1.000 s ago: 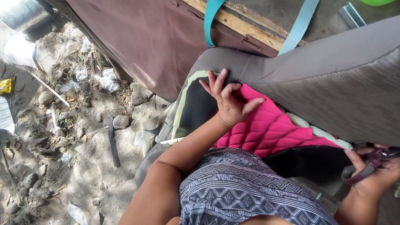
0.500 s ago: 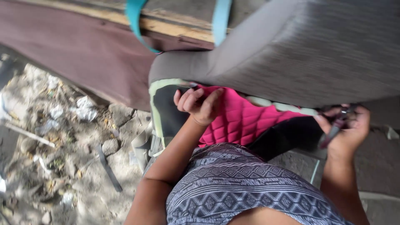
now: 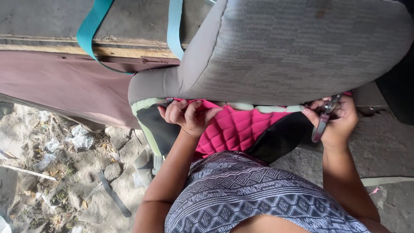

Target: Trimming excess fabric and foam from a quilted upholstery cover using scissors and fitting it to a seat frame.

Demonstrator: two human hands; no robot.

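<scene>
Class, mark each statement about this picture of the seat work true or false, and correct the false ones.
1. The left hand grips the edge of the pink quilted cover. True.
2. The right hand is empty. False: it holds a metal tool, seemingly pliers or scissors.
3. The grey seat cushion lies above the pink cover in the view. True.
4. The straps behind the seat are red. False: they are teal.
5. The ground at the left is sandy and littered with scraps. True.
</scene>
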